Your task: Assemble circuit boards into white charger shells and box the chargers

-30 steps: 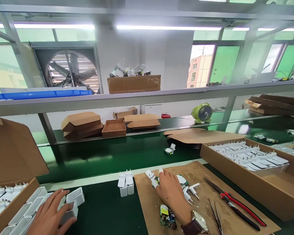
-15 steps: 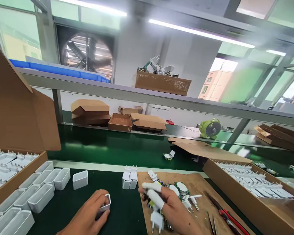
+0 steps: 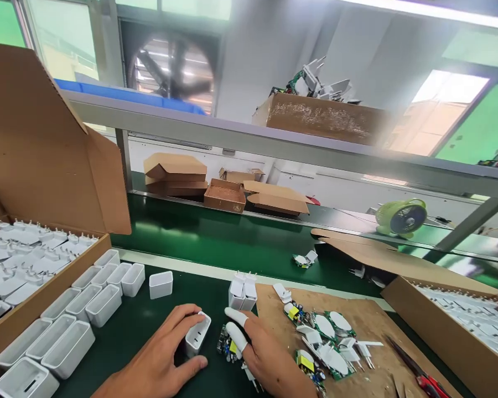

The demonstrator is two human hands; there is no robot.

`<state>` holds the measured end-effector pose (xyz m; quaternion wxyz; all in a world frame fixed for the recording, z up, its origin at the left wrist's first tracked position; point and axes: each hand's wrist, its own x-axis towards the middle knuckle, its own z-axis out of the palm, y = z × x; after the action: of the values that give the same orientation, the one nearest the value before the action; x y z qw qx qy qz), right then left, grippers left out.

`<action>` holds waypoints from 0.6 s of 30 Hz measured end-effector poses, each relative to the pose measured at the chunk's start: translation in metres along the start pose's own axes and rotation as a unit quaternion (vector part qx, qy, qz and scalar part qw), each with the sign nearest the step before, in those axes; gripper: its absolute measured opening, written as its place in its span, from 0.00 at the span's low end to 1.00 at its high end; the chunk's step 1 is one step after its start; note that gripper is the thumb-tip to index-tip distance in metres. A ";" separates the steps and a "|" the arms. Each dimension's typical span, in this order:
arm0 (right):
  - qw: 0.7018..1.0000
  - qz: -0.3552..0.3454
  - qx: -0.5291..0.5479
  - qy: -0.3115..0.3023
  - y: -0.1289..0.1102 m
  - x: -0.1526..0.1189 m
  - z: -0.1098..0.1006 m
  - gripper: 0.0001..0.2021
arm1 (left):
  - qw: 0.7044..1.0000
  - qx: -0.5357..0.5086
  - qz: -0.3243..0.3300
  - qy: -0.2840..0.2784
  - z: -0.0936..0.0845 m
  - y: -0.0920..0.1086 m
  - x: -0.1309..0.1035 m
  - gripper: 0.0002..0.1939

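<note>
My left hand (image 3: 161, 351) is closed around a white plastic charger housing (image 3: 198, 333), its slotted face turned up toward me. Close beside it on the right, my right hand (image 3: 269, 354), white covers on two of its fingers, grips a circuit board (image 3: 224, 344) with a yellow part. White plug pieces hang below that hand. Behind the hands stand two white chargers (image 3: 243, 291) with pins up. To the right, several circuit boards (image 3: 326, 326) with white plugs lie on a brown cardboard sheet (image 3: 377, 320).
Rows of open white housings (image 3: 68, 345) line the left, beside a carton (image 3: 103, 246) of white pieces with pins. Another filled carton (image 3: 448, 320) stands at right. Red-handled pliers (image 3: 423, 381) and tweezers (image 3: 398, 387) lie near the front. A green fan (image 3: 402, 217) stands behind.
My right hand has moved left off the cardboard sheet with a circuit board, toward the housing. My left hand has turned the housing so its slots show. The view has swung left.
</note>
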<state>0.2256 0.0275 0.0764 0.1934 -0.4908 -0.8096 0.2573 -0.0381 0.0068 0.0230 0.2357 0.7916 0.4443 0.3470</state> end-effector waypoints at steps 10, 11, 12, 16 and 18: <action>0.996 -0.082 -0.034 -0.022 0.012 -0.020 0.000 0.31 | 0.999 -0.036 -0.011 0.002 0.007 -0.006 -0.002 0.19; 0.996 -0.088 -0.025 -0.014 0.013 -0.020 -0.001 0.31 | 0.999 -0.038 -0.011 0.007 0.008 -0.008 -0.003 0.20; 0.995 -0.092 -0.027 -0.009 0.014 -0.020 -0.002 0.29 | 0.999 -0.037 -0.014 0.006 0.008 -0.009 -0.004 0.24; 0.994 -0.098 -0.055 -0.006 0.018 -0.018 0.000 0.24 | 0.998 -0.028 -0.051 -0.036 0.006 -0.010 -0.004 0.44; 0.992 -0.112 -0.057 0.007 0.019 -0.016 0.002 0.25 | 0.995 -0.034 -0.075 -0.050 0.006 -0.009 -0.004 0.48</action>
<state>0.2448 0.0200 0.0627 0.1983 -0.4091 -0.8714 0.1841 -0.0400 0.0079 0.0120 0.3100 0.7641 0.4778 0.3029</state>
